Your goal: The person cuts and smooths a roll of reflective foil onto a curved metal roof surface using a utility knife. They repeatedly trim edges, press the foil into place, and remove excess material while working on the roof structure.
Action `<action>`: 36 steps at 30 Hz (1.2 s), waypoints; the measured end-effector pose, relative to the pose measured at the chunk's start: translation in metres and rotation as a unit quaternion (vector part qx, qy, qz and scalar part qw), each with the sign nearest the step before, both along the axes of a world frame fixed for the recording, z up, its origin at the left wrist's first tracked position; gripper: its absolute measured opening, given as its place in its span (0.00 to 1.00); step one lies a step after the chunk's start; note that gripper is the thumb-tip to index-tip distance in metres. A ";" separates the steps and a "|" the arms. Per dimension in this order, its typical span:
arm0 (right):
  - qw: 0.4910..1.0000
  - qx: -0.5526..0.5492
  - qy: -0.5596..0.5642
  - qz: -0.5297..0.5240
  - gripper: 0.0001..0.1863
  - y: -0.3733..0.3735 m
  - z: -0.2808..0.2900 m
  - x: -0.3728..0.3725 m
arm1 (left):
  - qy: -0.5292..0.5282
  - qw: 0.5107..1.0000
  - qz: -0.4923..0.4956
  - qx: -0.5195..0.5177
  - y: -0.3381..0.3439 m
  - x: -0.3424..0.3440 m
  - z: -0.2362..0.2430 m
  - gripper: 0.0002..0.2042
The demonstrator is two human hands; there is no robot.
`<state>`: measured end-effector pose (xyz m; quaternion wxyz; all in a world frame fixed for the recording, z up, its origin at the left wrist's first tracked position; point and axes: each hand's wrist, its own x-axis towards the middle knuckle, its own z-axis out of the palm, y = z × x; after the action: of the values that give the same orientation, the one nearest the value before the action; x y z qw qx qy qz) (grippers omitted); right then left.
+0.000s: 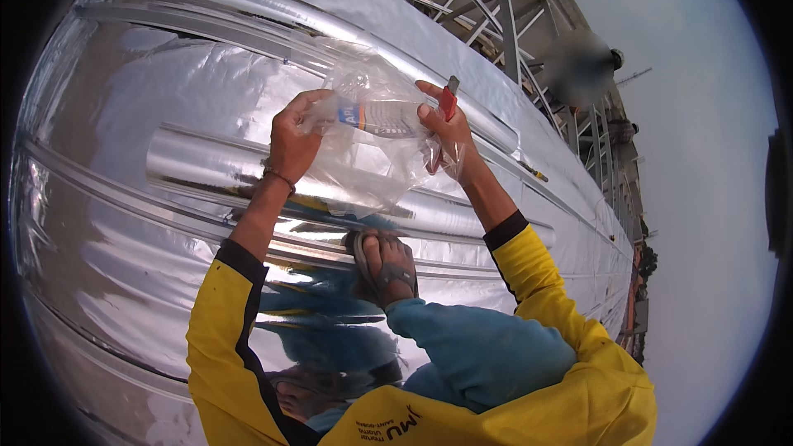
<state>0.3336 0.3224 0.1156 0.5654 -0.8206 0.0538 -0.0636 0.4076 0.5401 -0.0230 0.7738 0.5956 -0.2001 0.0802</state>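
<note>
My left hand (297, 134) pinches the edge of a crumpled clear plastic bag (363, 169) with a blue label and printed lines on it. The bag is stretched between both hands, above a long roll of silver foil (198, 163). At its other side my right hand (456, 136) is closed around a red utility knife (448, 103), whose dark end points up past my fingers. Film from the bag also lies against that palm; how firmly it is gripped cannot be made out.
Shiny foil sheeting covers metal rails (149, 206) around me. A second foil roll (273, 2) lies farther off. My sandalled foot (388, 268) rests on a rail. A yellow-and-black tool (534, 172) lies right. Steel trusses (505, 16) and a blurred person (578, 66) are beyond.
</note>
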 end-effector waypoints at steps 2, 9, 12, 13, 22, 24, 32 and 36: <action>0.991 -0.081 0.110 0.003 0.27 -0.003 0.001 -0.010 | -0.030 0.999 0.009 0.008 0.002 -0.002 0.004 0.23; 0.976 0.074 0.170 -0.115 0.19 0.021 -0.029 -0.018 | -0.048 0.978 0.189 0.075 -0.003 0.000 -0.003 0.40; 0.968 0.213 0.065 -0.115 0.17 0.017 -0.044 -0.016 | 0.033 0.978 0.195 0.062 -0.004 0.002 -0.012 0.41; 0.964 0.232 0.044 -0.119 0.16 0.019 -0.045 -0.013 | 0.064 0.976 0.199 0.056 -0.004 0.004 -0.011 0.40; 0.936 0.348 0.047 -0.031 0.15 0.048 -0.051 -0.022 | 0.195 0.937 -0.291 0.007 0.027 -0.003 0.011 0.36; 0.927 0.368 0.071 -0.022 0.17 0.052 -0.059 -0.028 | 0.160 0.945 -0.284 -0.026 0.027 -0.009 0.016 0.31; 0.900 0.421 0.106 -0.039 0.16 0.071 -0.070 -0.033 | 0.169 0.946 -0.268 -0.061 0.029 -0.004 0.000 0.21; 0.894 0.434 0.113 -0.003 0.15 0.049 -0.083 -0.034 | 0.167 0.947 -0.272 -0.027 0.030 -0.007 0.006 0.19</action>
<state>0.2991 0.3715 0.0321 0.8550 -0.4955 0.1419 0.0578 0.4008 0.5703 -0.0168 0.8043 0.5022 -0.2205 -0.2287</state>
